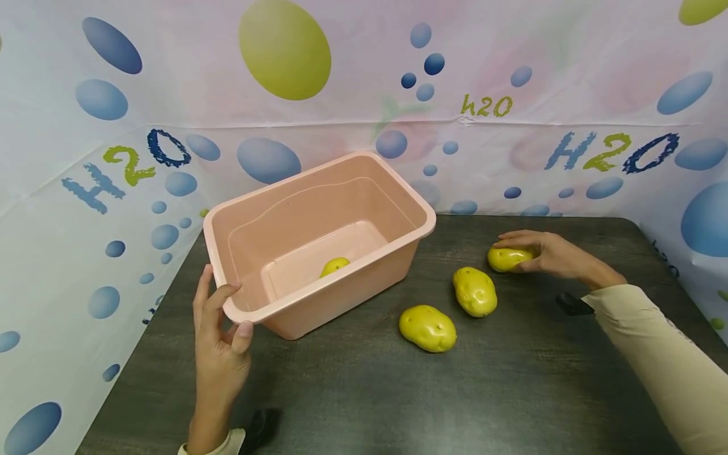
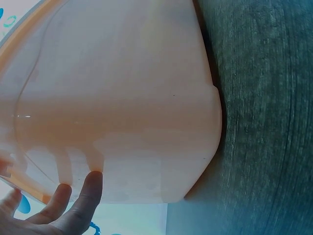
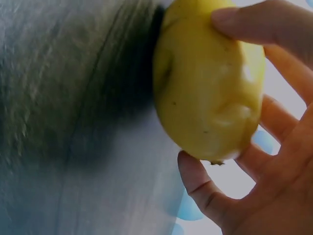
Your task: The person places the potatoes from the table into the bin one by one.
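Note:
A pink plastic basin [image 1: 341, 297] stands tilted at an angle on the dark table, with one yellow potato [image 1: 334, 266] partly visible inside. My left hand [image 1: 218, 354] grips its near left corner, fingers at the rim and thumb on the front; in the left wrist view, fingers [image 2: 88, 198] touch the basin wall [image 2: 117, 107]. At the right, my right hand [image 1: 554, 256] holds a yellow potato [image 1: 508, 258] at the tabletop. The right wrist view shows thumb and fingers spread around this potato [image 3: 210, 93].
Two more yellow potatoes lie between the basin and my right hand: one potato [image 1: 475, 292] farther back, another potato [image 1: 428, 328] nearer. A printed sheet [image 1: 364, 76] hangs behind and beside the dark table [image 1: 364, 398].

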Tool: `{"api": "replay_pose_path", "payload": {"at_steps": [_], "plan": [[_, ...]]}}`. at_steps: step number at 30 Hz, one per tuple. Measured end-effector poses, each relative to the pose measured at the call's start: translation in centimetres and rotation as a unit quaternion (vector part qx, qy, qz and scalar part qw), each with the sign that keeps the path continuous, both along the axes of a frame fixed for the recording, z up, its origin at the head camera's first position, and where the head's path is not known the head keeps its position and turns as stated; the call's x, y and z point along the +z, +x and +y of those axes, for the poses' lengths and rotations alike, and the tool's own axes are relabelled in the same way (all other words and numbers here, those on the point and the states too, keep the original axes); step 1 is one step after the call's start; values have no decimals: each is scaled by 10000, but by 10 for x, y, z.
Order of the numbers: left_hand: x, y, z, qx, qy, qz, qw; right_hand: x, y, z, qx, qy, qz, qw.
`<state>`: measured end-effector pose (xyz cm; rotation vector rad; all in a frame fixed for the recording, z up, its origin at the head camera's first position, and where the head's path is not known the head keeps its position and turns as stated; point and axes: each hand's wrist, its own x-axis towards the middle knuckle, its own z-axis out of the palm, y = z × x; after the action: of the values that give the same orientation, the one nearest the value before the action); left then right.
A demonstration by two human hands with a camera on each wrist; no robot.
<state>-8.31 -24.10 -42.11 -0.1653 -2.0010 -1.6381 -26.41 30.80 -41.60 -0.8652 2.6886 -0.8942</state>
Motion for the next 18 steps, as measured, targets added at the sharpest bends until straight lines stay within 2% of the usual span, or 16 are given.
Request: {"api": "replay_pose_path", "payload": {"at_steps": [11,18], "plan": [[2,1,1,-35,26,60,10000,-16,0,-7,-164,57,301,9994],[4,1,1,-29,22,-21,10000,-18,3,-13,-374,113,491,9980]]}}
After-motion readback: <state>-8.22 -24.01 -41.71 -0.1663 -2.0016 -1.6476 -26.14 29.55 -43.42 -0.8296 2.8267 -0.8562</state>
